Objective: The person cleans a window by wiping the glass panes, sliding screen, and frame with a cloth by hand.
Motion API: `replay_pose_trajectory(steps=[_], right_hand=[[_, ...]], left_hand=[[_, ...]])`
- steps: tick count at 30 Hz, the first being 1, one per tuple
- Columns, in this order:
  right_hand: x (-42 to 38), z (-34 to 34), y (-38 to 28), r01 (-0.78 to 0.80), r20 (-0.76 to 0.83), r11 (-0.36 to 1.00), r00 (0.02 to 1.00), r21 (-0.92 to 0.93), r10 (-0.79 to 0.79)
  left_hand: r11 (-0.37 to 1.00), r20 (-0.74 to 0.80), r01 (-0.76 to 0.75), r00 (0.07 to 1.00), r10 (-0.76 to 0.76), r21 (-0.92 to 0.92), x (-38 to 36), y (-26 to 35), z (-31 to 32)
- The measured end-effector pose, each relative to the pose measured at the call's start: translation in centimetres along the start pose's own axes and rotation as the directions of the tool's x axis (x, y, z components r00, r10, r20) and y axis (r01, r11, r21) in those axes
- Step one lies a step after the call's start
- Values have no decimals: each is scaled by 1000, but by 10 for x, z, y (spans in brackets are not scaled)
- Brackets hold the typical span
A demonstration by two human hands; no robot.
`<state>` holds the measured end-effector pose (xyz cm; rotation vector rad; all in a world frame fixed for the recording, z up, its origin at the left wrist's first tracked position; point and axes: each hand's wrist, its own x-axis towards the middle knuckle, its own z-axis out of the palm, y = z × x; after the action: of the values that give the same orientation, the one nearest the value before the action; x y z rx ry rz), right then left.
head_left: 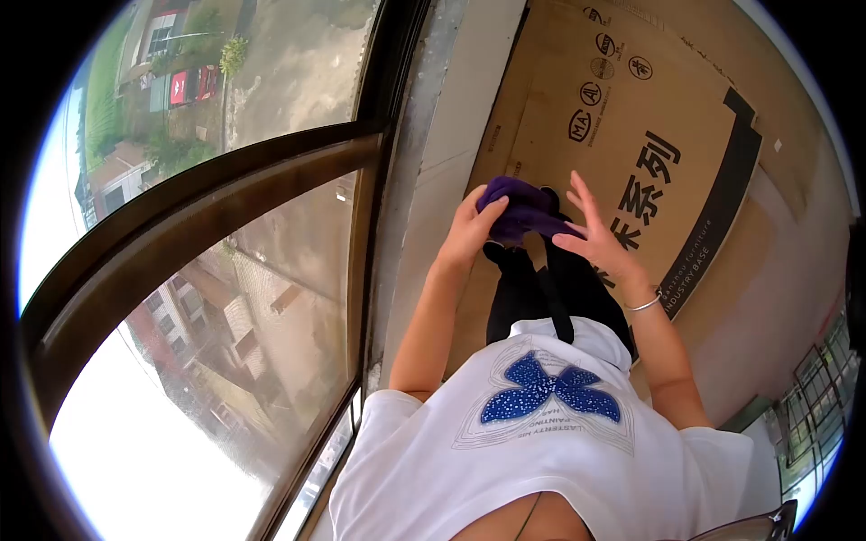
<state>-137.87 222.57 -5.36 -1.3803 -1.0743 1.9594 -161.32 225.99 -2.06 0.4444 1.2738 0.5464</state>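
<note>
A bunched purple cloth is held up in front of my body, above my legs. My left hand grips its left side, with the thumb pressed over the fabric. On the other side, my right hand has its fingers spread, and its thumb is beside the cloth's right end; whether they touch is not clear. A silver bangle circles the right wrist.
Dark-framed window panes fill the left side, with buildings and a road outside. A pale sill runs beside them. Flattened printed cardboard covers the floor. A barred window is at the lower right.
</note>
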Motion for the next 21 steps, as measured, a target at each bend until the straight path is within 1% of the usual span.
replay_pose_trajectory(steps=[1,3,4,5,6,7,9,10,11,12,13,14,15,16,17,18,19,21], right_hand=[[10,18,-5,28,100,999,994,43,-33],[30,50,-4,-15,372,989,927,146,-41],[34,69,-4,-64,364,981,931,185,-8],[36,88,-1,-116,357,967,934,226,29],[43,105,12,-167,377,952,924,256,61],[51,120,23,-302,377,925,904,232,201],[58,152,24,-475,371,778,867,411,334],[60,171,24,-478,375,777,864,409,335],[64,190,23,-566,431,662,818,490,381],[68,207,25,-642,490,529,766,556,416],[80,226,50,-685,656,464,711,562,255],[82,250,54,-711,656,431,693,555,299],[86,278,62,-718,587,432,695,545,415],[92,305,73,-738,550,372,670,563,498],[97,332,80,-740,465,377,654,557,596],[107,359,108,-757,481,360,634,545,605],[119,386,137,-740,422,382,644,553,638],[137,413,152,-688,277,418,662,593,696]], left_hand=[[992,43,-80,996,76,96,-8,-16,-2],[928,141,-142,985,98,345,-33,-27,-12],[888,46,-99,995,87,449,-49,-27,-18],[892,34,-94,996,88,443,-61,-33,-30],[799,-106,-153,959,262,582,-72,-41,-43],[677,-208,-175,871,445,715,-82,-48,-57],[467,-267,-113,695,668,877,-113,-51,-77],[585,-372,-109,675,637,804,-130,-55,-88],[690,-469,-114,654,593,715,-146,-60,-99],[767,-512,-115,681,524,632,-160,-68,-113],[814,-544,-126,684,485,567,-173,-80,-125],[835,-549,-123,700,456,537,-184,-89,-131],[854,-552,-119,717,427,506,-195,-97,-137],[860,-541,-111,736,408,498,-204,-109,-141],[865,-525,-106,756,391,491,-209,-123,-147],[865,-483,-129,785,387,485,-214,-141,-155],[879,-467,-115,811,353,464,-220,-146,-156],[862,-425,-58,852,306,504,-229,-160,-163]])
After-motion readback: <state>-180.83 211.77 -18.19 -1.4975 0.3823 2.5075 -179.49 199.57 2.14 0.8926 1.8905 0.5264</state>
